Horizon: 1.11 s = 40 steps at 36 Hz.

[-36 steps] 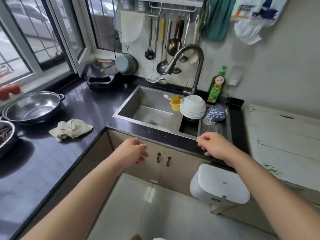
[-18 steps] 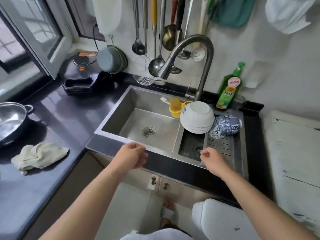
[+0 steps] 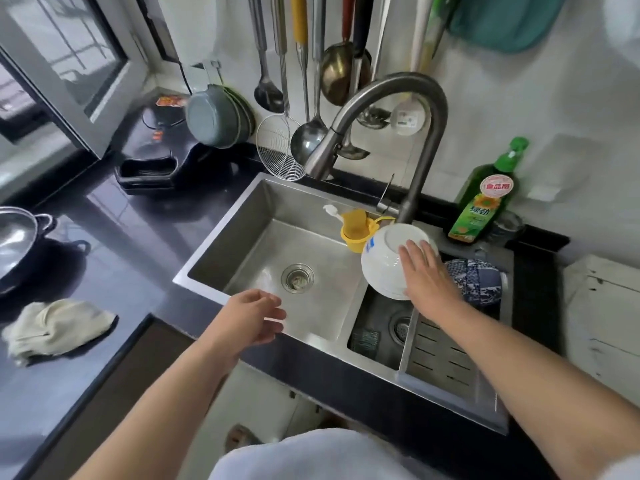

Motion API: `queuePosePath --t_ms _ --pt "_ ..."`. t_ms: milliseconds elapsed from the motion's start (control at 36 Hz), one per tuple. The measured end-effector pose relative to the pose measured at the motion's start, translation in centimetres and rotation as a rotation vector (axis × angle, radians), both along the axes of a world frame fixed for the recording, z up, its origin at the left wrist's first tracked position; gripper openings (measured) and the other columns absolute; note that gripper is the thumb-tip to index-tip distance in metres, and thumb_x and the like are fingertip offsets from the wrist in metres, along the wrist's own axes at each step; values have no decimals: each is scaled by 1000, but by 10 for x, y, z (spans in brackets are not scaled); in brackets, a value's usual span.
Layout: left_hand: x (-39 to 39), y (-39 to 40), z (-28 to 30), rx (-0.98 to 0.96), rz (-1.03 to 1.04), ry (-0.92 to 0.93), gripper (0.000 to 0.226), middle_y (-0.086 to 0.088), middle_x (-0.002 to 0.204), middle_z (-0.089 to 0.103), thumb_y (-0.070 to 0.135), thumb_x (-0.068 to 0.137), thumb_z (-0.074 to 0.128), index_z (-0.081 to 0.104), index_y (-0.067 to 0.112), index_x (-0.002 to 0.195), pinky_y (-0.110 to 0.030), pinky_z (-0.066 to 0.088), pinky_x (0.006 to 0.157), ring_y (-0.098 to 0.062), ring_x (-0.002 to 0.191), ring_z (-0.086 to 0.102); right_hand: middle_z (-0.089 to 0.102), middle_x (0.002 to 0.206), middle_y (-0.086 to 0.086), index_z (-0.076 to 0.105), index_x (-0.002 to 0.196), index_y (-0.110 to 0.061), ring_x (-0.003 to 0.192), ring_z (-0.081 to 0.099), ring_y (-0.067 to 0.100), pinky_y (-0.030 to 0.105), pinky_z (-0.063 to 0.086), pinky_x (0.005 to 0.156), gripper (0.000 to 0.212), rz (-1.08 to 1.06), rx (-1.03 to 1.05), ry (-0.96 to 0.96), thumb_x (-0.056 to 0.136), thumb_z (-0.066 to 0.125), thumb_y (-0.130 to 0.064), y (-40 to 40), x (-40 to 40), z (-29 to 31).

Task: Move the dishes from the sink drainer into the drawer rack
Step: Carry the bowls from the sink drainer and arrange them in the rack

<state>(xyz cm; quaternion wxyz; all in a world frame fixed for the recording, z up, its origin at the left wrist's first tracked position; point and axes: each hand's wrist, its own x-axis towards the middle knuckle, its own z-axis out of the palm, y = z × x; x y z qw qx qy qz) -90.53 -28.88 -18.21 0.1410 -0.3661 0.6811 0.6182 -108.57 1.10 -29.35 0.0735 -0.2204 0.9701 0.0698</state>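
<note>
A stack of upturned white bowls (image 3: 382, 265) stands at the far end of the slotted drainer tray (image 3: 440, 355), over the small right basin of the steel sink (image 3: 277, 237). My right hand (image 3: 427, 278) rests on the stack, fingers laid fairly straight across the top bowl's base; the thumb is hidden. A blue patterned bowl (image 3: 478, 282) lies upside down just right of my wrist. My left hand (image 3: 251, 315) hovers over the sink's front edge, loosely curled and holding nothing. No drawer rack is in view.
The faucet (image 3: 398, 98) arches right above the bowls. A yellow cup (image 3: 355, 232) sits to their left and a green soap bottle (image 3: 485, 202) behind. Ladles and a strainer hang on the wall. A cloth (image 3: 55, 327) and a steel pot (image 3: 17, 237) are on the left counter.
I have leaned in over the sink. My right hand moved from the counter's front edge up onto the white bowls. My left hand came forward over the sink edge.
</note>
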Motion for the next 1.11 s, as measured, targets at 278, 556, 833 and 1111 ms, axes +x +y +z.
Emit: queuePosePath --t_ms 278,556,833,1111 --pt "-22 10 -7 16 -61 2 19 -8 97 78 21 102 57 68 8 108 -40 58 85 -21 78 74 55 123 18 49 138 1 114 52 36 46 54 93 86 143 35 188 65 92 -19 11 -5 3" --pt "-28 16 -11 23 -128 -15 19 -6 96 78 22 103 55 69 9 109 -40 58 85 -21 79 74 48 127 15 47 139 1 122 46 34 48 55 97 83 58 -358 247 71 90 -20 17 21 38" --pt "-22 23 -13 77 -200 103 47 5 133 57 28 97 68 53 34 141 -38 50 102 -8 117 61 72 113 -8 67 124 -30 108 67 21 45 61 88 27 -558 -1534 -440 98 56 -28 -2 81 101" --pt "-16 16 -9 465 -166 -19 43 -23 121 71 34 89 67 68 15 128 -61 50 103 -44 113 68 76 116 10 74 115 -12 113 70 27 51 45 111 42 -560 -1387 -1082 98 50 -41 -51 106 95"
